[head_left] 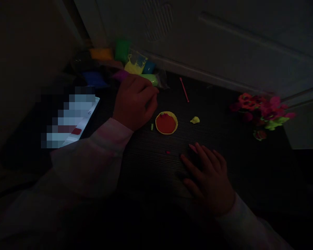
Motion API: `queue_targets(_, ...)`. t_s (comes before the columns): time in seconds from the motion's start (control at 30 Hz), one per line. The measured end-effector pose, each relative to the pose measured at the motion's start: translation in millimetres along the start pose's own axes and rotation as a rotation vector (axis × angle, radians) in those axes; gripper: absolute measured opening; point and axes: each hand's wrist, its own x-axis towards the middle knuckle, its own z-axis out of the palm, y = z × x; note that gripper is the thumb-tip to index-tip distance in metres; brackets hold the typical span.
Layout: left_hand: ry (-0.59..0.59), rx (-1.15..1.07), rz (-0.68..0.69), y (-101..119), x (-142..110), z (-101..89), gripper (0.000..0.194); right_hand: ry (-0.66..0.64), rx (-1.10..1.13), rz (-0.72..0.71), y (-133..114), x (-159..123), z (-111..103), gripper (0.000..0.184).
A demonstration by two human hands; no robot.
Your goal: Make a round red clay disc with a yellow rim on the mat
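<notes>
My left hand (136,102) is raised beside a small round clay piece (166,124), red inside with a yellow rim. Its fingers are curled together, and whatever they may hold is hidden. Lower right, my right hand (210,178) lies with fingers spread on the dark table. A pink pointed tool (192,148) shows by its fingertips; I cannot tell whether they touch it. Close to the round piece are a green clay bit (152,126), a yellow clay lump (195,120) and a tiny red bit (168,152).
Bags of coloured clay, including a green one (122,51) and a yellow one (133,68), crowd the back left. A lit phone (87,119) lies at left. A thin pink stick (184,90) is farther back. Colourful flowers (263,107) stand at right. A pale panel (211,45) borders the table.
</notes>
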Motion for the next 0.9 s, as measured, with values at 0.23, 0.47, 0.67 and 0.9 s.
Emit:
queue_targets(0.23, 0.052, 0.075, 0.072, -2, 1, -0.5, 0.013, -0.004, 0.021, -0.072, 1, 2, 2, 0.044)
queue_targets(0.47, 0.08, 0.039, 0.009, -3, -1, 0.2, 0.012, -0.005, -0.004, 0.006, -2, 2, 0, 0.046)
queue_targets(0.67, 0.065, -0.045, -0.014, -1, -1, 0.8, 0.013, -0.019, -0.015, -0.027, -5, 0, 0, 0.047)
queue_targets(0.9, 0.057, -0.076, -0.033, 2, -2, 2.0, 0.015, -0.027, -0.017, -0.038, -10, -2, 2, 0.043)
